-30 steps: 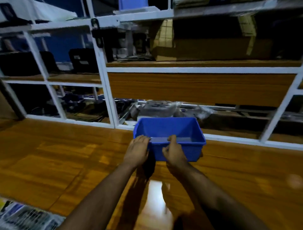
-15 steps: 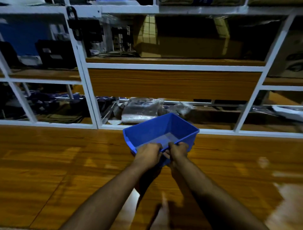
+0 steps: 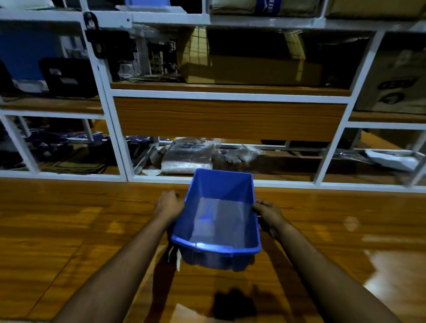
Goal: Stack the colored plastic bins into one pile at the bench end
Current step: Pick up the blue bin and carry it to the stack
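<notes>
An empty blue plastic bin (image 3: 219, 214) is held above the glossy wooden bench (image 3: 69, 230), its long axis pointing away from me and its shadow on the wood below. My left hand (image 3: 168, 205) grips its left long rim. My right hand (image 3: 268, 213) grips the right long rim. No other coloured bin shows on the bench.
A white metal shelf frame (image 3: 115, 129) rises along the bench's far edge. Behind it lie plastic-wrapped packets (image 3: 189, 156), dark gear and cardboard boxes (image 3: 253, 66). A blue item (image 3: 147, 2) sits on the top shelf. Bright glare marks the bench at the right (image 3: 396, 276).
The bin has been lifted off the bench, turned lengthwise and drawn toward me. My hands went from its near rim to its two long sides.
</notes>
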`<state>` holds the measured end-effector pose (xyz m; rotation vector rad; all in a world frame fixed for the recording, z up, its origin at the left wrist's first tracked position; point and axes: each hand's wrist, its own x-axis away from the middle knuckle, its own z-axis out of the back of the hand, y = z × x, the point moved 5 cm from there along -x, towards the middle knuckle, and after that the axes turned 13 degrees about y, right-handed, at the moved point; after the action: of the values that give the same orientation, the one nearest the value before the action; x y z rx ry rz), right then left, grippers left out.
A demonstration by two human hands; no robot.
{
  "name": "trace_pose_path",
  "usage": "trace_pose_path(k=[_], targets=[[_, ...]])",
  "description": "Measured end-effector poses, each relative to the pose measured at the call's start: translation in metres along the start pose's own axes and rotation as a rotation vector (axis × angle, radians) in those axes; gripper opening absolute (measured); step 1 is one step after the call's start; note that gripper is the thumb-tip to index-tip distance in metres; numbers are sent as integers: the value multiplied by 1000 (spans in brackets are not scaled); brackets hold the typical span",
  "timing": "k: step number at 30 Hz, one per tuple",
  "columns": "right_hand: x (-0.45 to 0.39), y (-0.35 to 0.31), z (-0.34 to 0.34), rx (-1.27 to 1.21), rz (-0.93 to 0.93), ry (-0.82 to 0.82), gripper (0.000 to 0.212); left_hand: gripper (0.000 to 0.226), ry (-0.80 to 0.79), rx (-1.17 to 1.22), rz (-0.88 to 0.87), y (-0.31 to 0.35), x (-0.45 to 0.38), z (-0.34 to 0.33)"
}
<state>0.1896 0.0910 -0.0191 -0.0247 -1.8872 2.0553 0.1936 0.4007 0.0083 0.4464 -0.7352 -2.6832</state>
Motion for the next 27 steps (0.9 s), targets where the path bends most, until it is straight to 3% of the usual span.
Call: trace_pose_path(k=[2,4,7,16,27], targets=[[0,1,2,2,0,-9,25,16,-125,309,192,-10,12,-8],[2,2,1,19,-10,10,27,18,-190,576,333,-11,21,-10],[6,2,1,76,-26,25,30,24,-270,764,453,-9,29,-8],[38,11,43,-67,-250,36,12,38,-625,887,510,12,47,-12],[114,49,204,-288,-287,350,12,24,-931,858,368,131,128,-65]])
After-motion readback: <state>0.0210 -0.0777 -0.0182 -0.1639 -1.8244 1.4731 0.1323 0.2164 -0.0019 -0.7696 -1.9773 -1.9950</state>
